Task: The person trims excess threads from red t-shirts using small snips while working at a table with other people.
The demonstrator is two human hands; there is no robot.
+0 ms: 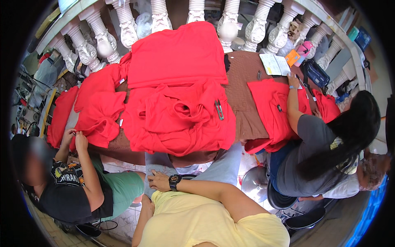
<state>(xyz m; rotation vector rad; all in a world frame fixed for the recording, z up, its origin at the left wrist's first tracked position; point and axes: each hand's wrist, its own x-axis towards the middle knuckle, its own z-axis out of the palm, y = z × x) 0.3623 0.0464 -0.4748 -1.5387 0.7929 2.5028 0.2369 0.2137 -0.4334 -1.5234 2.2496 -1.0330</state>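
Note:
My right hand (pixel 159 180), with a black watch at its wrist, lies across my lap on the jeans (pixel 224 162). Its fingers are apart and hold nothing. My left hand (pixel 147 202) is low beside my left thigh, next to the yellow shirt; its fingers are hidden. On the table in front of me is a heap of crumpled red shirts (pixel 164 119), with green-handled thread snips (pixel 219 110) lying on its right side. Behind the heap sits a flat, folded stack of red cloth (pixel 175 55). Neither hand touches the garments.
At left, a person (pixel 78 185) pinches a red garment (pixel 96 123) with both hands. At right, another person (pixel 329 140) reaches over red cloth (pixel 269 107) toward an open notebook (pixel 275 64). A blue pouch (pixel 316 73) is nearby. White balusters (pixel 160 16) line the brown-covered table's (pixel 242 96) far side.

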